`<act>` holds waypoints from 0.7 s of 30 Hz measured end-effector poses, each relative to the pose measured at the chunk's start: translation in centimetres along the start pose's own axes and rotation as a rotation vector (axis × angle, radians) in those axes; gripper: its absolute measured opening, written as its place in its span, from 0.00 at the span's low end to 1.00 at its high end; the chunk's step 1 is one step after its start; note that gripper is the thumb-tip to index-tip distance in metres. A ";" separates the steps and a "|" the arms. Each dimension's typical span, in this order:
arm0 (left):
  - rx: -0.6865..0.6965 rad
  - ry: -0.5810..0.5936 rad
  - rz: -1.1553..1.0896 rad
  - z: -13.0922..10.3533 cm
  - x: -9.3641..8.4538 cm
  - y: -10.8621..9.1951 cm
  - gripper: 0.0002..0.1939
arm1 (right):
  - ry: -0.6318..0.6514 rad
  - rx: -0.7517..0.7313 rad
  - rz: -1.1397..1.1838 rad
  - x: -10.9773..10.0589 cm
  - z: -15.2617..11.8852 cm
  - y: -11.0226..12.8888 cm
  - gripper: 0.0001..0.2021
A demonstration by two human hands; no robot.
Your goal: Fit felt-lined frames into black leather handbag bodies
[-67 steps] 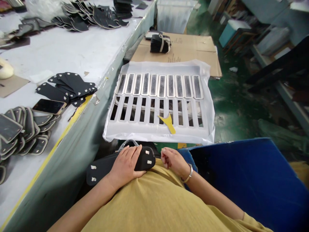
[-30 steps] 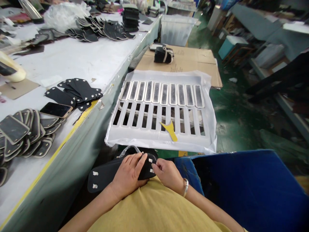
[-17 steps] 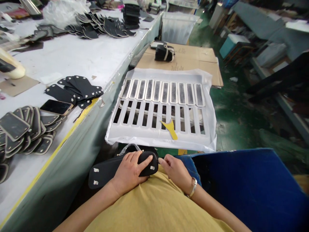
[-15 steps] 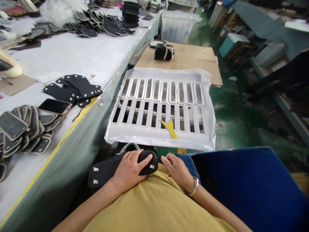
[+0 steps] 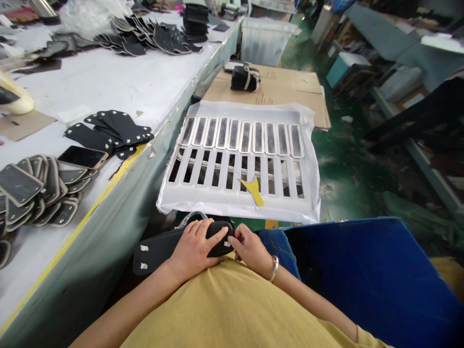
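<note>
A long black padded piece (image 5: 155,251) with white tabs near its ends lies across my lap. My left hand (image 5: 197,244) rests over its right part, thumb and fingers spread across the surface and pressing on it. At the piece's right end, my right hand (image 5: 250,249) is closed in a pinch beside a white tab (image 5: 227,243); whatever is between its fingertips is too small to make out. Just beyond my hands is a white tray (image 5: 232,203) with a row of grey framed strips (image 5: 246,137) and a yellow cutout (image 5: 254,191).
On the left table (image 5: 145,77) lie black tabbed pieces (image 5: 119,128), a phone (image 5: 82,157) and grey framed plates (image 5: 21,183). A blue bin (image 5: 369,270) stands at my right. Behind the tray, cardboard (image 5: 290,87) carries a tied black bundle (image 5: 245,78).
My right hand has moved left to the end of the black piece, its fingertips now at the tab. My left hand has stayed on the piece.
</note>
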State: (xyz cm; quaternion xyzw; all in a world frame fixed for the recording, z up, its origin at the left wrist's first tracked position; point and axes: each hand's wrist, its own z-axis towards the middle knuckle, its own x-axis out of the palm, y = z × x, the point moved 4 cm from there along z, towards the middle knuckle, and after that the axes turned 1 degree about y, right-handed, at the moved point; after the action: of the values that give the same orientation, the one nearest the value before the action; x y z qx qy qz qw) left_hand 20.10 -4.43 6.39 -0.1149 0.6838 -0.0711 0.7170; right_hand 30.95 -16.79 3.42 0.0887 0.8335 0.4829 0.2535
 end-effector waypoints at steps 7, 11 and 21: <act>0.001 -0.007 0.039 -0.2 0.4 -0.1 0.33 | 0.081 0.211 0.433 0.4 -0.5 -2.8 0.18; -0.016 -0.008 0.042 -0.2 0.4 -0.3 0.32 | 0.051 0.140 0.422 0.5 -1.6 -3.3 0.19; 0.001 -0.028 0.019 -0.5 0.6 0.0 0.39 | -0.004 -0.010 0.114 0.6 -0.7 -1.4 0.11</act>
State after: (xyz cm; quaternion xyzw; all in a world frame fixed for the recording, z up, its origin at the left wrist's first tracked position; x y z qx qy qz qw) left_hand 19.64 -4.65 5.76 -0.1090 0.6746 -0.0628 0.7274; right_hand 30.21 -17.86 2.30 0.1360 0.8241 0.5004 0.2278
